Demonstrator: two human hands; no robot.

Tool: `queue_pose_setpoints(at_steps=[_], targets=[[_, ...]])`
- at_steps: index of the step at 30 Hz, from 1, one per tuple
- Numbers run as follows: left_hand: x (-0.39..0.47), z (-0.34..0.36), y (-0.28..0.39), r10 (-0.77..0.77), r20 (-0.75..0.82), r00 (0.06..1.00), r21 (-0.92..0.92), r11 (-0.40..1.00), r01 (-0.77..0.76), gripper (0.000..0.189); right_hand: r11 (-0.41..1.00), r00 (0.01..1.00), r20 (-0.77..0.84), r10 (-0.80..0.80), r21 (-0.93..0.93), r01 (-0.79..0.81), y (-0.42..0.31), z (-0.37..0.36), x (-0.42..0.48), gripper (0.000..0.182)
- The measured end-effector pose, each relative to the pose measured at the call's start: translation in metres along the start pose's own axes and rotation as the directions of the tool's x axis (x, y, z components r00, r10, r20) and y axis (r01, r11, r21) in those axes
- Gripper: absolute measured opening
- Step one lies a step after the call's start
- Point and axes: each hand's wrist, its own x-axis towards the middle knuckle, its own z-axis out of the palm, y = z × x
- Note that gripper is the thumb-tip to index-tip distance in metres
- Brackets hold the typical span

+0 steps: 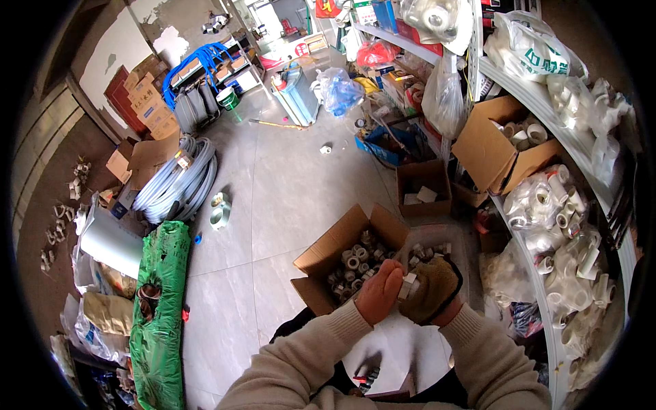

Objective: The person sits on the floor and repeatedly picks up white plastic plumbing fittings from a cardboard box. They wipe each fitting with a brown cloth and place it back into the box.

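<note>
My left hand [378, 294] is bare and closed, gripping one side of a small whitish pipe fitting [408, 286]. My right hand [431, 292] is covered by a brown work glove or cloth with a dark edge, and it closes on the fitting from the other side. The hands partly hide the fitting. Just beyond my left hand stands an open cardboard box [320, 251] with many white and metal pipe fittings [353, 262] inside. Beyond my right hand is a clear plastic tub [464, 241] holding more fittings [428, 252].
Shelves [528, 256] of bagged white pipe fittings curve along the right. A smaller cardboard box [423, 207] stands past the tub. At left lie a long green plastic-wrapped bundle [159, 328] and coiled grey pipe [179, 179]. A pet bowl [220, 217] sits on the tiled floor.
</note>
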Motion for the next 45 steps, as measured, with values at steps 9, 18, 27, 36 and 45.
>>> queue_pose_setpoints(at_steps=[9,18,27,36,45], targets=[[0.006,-0.001,-0.001,0.238,-0.019,0.971,0.131,0.964,-0.233,0.027,0.982,0.980,-0.065,0.190,0.010,-0.190,0.004,0.012,-0.015,0.028],[0.017,0.012,-0.008,-0.009,0.083,0.996,-0.019,1.000,0.011,0.019,0.277,0.895,0.135,0.426,0.922,-0.271,0.014,0.021,-0.030,0.028],[0.022,0.011,-0.018,-0.346,0.321,0.882,-0.055,0.923,0.382,0.017,0.997,0.998,0.033,0.047,0.063,-0.049,0.039,0.022,-0.025,0.040],[0.021,0.023,-0.034,-0.243,0.185,0.952,-0.171,0.946,0.275,0.037,-0.076,0.813,0.185,0.552,0.982,-0.172,0.019,0.056,-0.025,0.039],[0.021,0.018,-0.020,-0.128,0.070,0.989,0.300,0.949,0.102,0.040,-0.431,0.799,0.271,0.537,0.902,-0.017,0.019,0.061,-0.026,0.037]])
